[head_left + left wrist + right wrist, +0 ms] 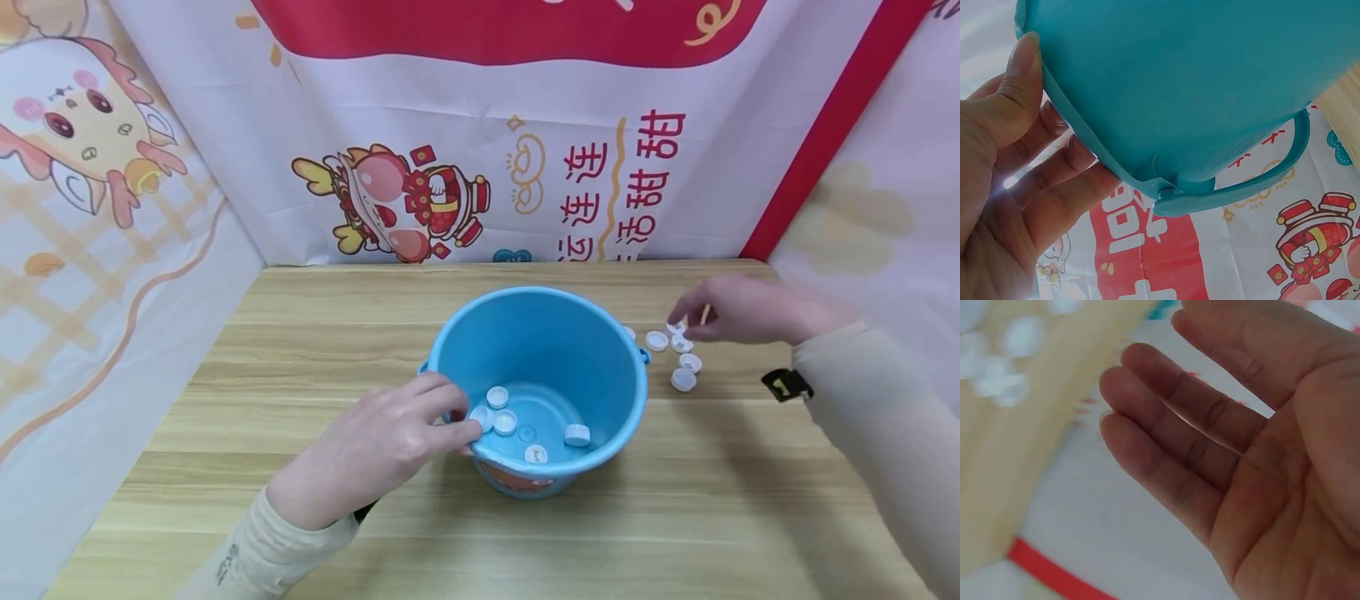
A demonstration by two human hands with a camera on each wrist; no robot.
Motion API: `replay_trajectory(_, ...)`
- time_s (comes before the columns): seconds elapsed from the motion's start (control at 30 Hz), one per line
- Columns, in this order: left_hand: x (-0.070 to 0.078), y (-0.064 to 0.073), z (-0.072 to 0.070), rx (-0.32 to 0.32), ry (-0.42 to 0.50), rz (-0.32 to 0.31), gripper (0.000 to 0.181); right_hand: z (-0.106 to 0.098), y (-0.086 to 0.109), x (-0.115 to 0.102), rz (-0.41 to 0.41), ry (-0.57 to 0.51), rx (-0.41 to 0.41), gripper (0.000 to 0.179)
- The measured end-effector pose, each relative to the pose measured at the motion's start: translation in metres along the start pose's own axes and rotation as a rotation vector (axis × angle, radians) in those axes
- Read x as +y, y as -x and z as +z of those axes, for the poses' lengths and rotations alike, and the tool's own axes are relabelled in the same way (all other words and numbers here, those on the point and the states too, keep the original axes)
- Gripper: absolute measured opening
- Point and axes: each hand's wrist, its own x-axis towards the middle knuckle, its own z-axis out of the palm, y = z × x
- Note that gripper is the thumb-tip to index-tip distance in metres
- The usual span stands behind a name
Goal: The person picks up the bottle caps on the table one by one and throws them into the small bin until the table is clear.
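A blue plastic bucket [525,342] stands upright on the wooden table, with several white bottle caps [506,422] on its bottom. My left hand [401,429] grips its near-left rim, the thumb [1024,65] on one side of the wall and the other fingers on the opposite side. To the right of the bucket, several more white caps [683,379] lie loosely grouped on the table. Over this group hovers my right hand [738,310], fingertips right at the far caps. Its fingers [1160,462] are loosely bent with nothing visible against them; the thumb and index tips are out of the right wrist view.
The bucket's blue handle [1241,190] hangs off its rim in the left wrist view. A printed cloth [465,108] rises behind the wooden table [322,333], with more printed cloth [67,275] along the left side. A dark strap [787,385] sits by the right cuff.
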Motion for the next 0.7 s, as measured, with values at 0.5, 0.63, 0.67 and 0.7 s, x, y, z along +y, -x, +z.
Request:
replay_trajectory(0.5, 0.0, 0.001, 0.001, 0.029, -0.017, 0.014, 0.034, 0.074, -0.01, 0.037, 0.127, -0.061, -0.122, 0.028)
replay_trajectory(0.63, -0.001, 0.001, 0.001, 0.028, -0.014, 0.014, 0.033, 0.081, -0.013, 0.037, 0.186, -0.073, -0.127, 0.028)
replay_trajectory(0.67, -0.001, 0.0, 0.001, 0.026, -0.012, 0.013, 0.033, 0.083, -0.013, 0.036, 0.198, -0.075, -0.123, 0.028)
replay_trajectory(0.7, -0.001, 0.0, 0.001, 0.023, -0.012, 0.012, 0.033, 0.084, -0.014, 0.036, 0.205, -0.078, -0.117, 0.029)
